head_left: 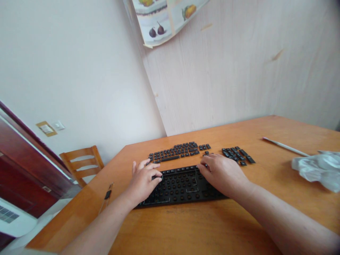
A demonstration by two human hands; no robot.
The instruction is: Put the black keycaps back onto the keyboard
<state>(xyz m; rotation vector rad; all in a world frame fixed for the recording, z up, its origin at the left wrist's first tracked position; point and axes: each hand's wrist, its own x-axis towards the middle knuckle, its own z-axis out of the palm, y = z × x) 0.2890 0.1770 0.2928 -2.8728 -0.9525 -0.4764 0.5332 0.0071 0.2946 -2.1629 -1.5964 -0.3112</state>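
Observation:
A black keyboard point(180, 187) lies on the table with most of its keycaps off, its round key posts and a few wire brackets bare. A row of caps point(182, 170) is still on its top edge. My left hand point(143, 180) rests over its upper left corner, fingers spread and thumb close to the top row. My right hand point(223, 173) lies over its upper right part with fingers bent inward. What the right fingertips hold, if anything, is hidden. Behind the keyboard, loose keycaps point(172, 151) are laid out in keyboard order.
A block of number-pad keycaps point(237, 155) lies beyond my right hand. On the right are a crumpled clear plastic bag point(318, 168) and a thin white stick point(285, 146). A cable with a black piece point(107, 194) lies at left. A wooden chair point(82, 164) stands past the table edge.

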